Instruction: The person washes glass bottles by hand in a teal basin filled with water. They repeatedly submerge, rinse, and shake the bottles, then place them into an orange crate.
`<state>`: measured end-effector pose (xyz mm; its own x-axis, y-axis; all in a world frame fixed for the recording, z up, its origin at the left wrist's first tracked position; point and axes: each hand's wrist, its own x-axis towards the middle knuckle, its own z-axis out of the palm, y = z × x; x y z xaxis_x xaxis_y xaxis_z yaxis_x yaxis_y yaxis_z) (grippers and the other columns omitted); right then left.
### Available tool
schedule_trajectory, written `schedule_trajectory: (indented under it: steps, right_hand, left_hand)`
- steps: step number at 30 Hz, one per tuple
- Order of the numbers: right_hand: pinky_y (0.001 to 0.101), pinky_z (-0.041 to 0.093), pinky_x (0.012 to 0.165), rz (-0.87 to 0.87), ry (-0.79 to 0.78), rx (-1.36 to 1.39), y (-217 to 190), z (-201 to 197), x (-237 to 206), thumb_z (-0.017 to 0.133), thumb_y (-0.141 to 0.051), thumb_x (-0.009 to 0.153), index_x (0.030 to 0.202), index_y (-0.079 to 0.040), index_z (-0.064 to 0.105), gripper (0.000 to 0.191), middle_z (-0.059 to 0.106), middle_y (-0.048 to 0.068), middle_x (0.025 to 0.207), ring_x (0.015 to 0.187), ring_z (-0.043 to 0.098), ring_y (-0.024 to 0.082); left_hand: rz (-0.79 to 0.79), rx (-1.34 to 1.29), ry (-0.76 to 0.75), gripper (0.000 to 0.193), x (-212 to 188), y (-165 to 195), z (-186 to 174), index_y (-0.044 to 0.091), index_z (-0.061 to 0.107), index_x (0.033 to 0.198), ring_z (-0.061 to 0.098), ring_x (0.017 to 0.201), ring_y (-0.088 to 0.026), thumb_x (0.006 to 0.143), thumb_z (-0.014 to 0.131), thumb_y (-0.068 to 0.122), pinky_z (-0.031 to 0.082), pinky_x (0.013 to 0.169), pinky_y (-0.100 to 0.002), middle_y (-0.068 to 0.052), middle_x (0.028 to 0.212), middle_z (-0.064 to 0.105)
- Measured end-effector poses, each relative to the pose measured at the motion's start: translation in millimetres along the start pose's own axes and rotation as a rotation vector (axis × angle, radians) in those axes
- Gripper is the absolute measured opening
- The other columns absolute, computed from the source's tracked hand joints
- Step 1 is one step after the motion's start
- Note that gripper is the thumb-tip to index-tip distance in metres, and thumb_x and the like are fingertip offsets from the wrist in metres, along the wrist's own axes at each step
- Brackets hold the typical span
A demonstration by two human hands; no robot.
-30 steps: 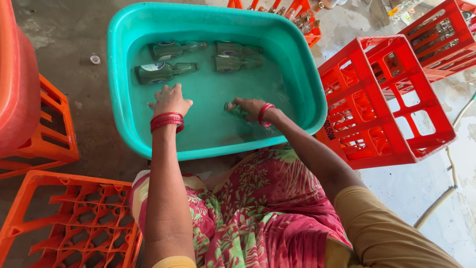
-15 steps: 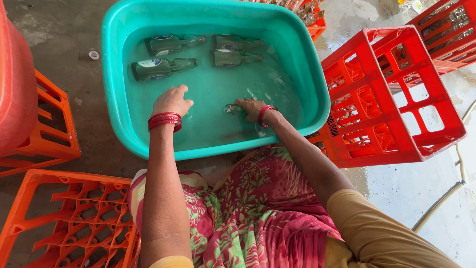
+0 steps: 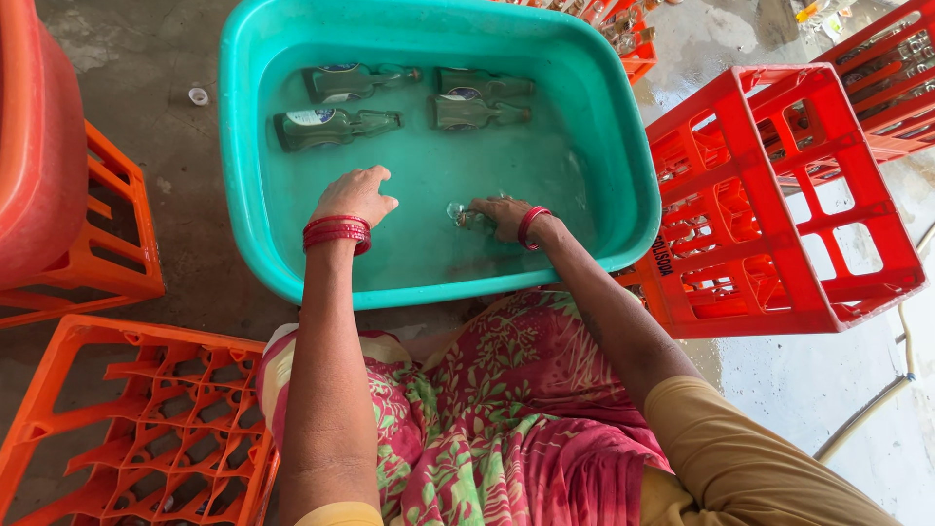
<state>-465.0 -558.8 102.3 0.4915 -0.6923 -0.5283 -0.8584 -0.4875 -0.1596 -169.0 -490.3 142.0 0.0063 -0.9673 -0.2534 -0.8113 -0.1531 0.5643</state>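
Sat over a teal tub [image 3: 623, 156] of water, flanked by crates; right hand [image 3: 502, 216] under the surface near the tub's near wall, fingers closed round a small glass bottle [image 3: 466, 216] lying on its side, mouth pointing left; grip partly blurred by water, yet plainly wrapped about the body rather than the neck; left hand [image 3: 355, 195] hovering just above the water, left of the bottle, fingers loosely curled and holding nothing; red bangles on both wrists. Farther off, against the tub's far wall, four more bottles [image 3: 336, 127] lying sunk in two rows, well apart from both hands. To the right, a red crate [image 3: 779, 195] tipped on its side, touching the tub's rim; behind it another red crate, with bottles apparently in it; at lower left an orange crate [image 3: 146, 429] with open cells, and beside it a second orange one under a red-orange drum [image 3: 39, 156]. Judged from the glass and the wet: rigid, light enough for one hand, slick when soaked, liable to chip or crack if knocked on the tub or another bottle; best taken round the wide body with a full wrap, or at the neck just below the lip, where fingers could lock; a second hand under the base likely safer while lifting clear of the water.
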Motion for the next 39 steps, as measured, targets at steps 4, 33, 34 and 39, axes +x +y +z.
schedule_trajectory:
  steps: [4, 33, 34, 39]
  right_hand:
    - [0.0474, 0.047, 0.105, -0.056, 0.035, -0.018, 1.5, 2.2, 2.4, 0.069, -0.002, 0.074, 0.148, -0.025, 0.045, 0.081, 0.062, 0.007, 0.135, 0.126, 0.058, 0.034]
    - [0.0477, 0.048, 0.107, -0.014, -0.032, -0.047, 3.9, 9.5, 6.5, 0.068, 0.001, 0.077, 0.145, -0.028, 0.049, 0.076, 0.061, 0.007, 0.137, 0.130, 0.055, 0.034]
    - [0.0472, 0.048, 0.107, -0.014, -0.037, -0.048, 3.3, 9.1, 5.5, 0.068, 0.002, 0.075, 0.145, -0.028, 0.049, 0.079, 0.061, 0.007, 0.137, 0.129, 0.055, 0.034]
    - [0.0479, 0.047, 0.104, -0.003, -0.015, -0.016, -0.9, 5.2, 3.7, 0.075, -0.005, 0.076, 0.145, -0.025, 0.045, 0.078, 0.061, 0.010, 0.132, 0.125, 0.056, 0.035]
  left_hand:
    - [0.026, 0.013, 0.015, 0.048, -0.6, 0.8, 2.3, 0.015, 0.062, 0.136, 0.064, 0.119, -0.035, 0.091, 0.072, 0.030, 0.051, 0.103, -0.046, -0.013, 0.127, 0.069]
    - [0.008, 0.052, -0.021, 0.049, 8.6, 1.7, 15.9, 0.017, 0.061, 0.136, 0.064, 0.120, -0.032, 0.091, 0.071, 0.031, 0.051, 0.103, -0.045, -0.010, 0.129, 0.068]
    - [0.009, 0.053, -0.025, 0.049, 9.6, 1.5, 17.1, 0.017, 0.061, 0.136, 0.064, 0.120, -0.032, 0.091, 0.071, 0.031, 0.051, 0.103, -0.045, -0.010, 0.129, 0.068]
    - [0.014, 0.053, -0.033, 0.049, 13.2, 0.7, 22.2, 0.017, 0.061, 0.136, 0.064, 0.121, -0.032, 0.091, 0.071, 0.032, 0.052, 0.103, -0.045, -0.010, 0.130, 0.068]
